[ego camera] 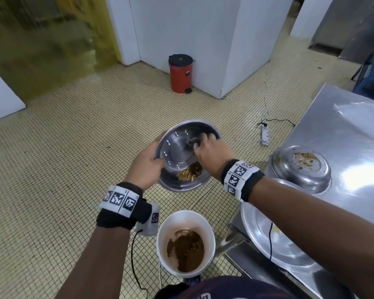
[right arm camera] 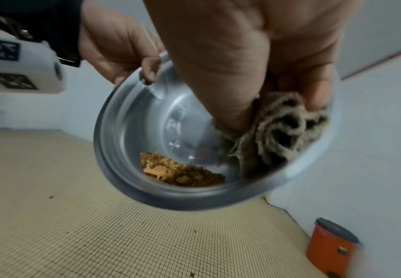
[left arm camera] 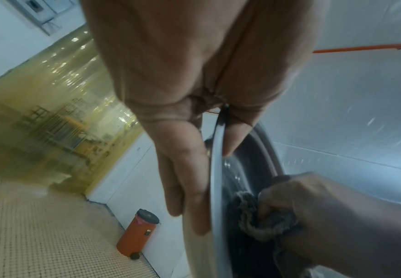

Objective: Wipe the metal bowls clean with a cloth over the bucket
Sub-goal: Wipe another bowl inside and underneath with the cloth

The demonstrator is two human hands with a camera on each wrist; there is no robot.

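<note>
White bucket [ego camera: 164, 231] sits nearest, at 6 o'clock on the floor, brown slop in the bottom. Steel counter [ego camera: 341, 134] at 3 o'clock carries a flat steel plate [ego camera: 259, 238] at its near edge and an upturned dirty bowl [ego camera: 300, 167] behind it.

Beyond the bucket, the metal bowl [ego camera: 177, 147] is held tilted toward the camera, at 12 o'clock from the bucket. Left hand [ego camera: 146, 169] is clamped on the rim at 9 o'clock: thumb inside, fingers [left arm camera: 183, 180] behind. Right hand [ego camera: 209, 156] is closed on a bunched grey cloth [right arm camera: 280, 129], pressed to the inner wall at 2 o'clock. Food scraps [right arm camera: 180, 173] are heaped at the low lip, 6 o'clock.

Risks, as judged: the bowl appears held past the bucket mouth, so scraps pushed over the lip could land on the tiled floor [ego camera: 63, 137]. The rim pinch is one-sided; hard cloth pressure could twist the bowl loose.

Farthest, at 12 o'clock: red pedal bin [ego camera: 180, 74] against the wall.
</note>
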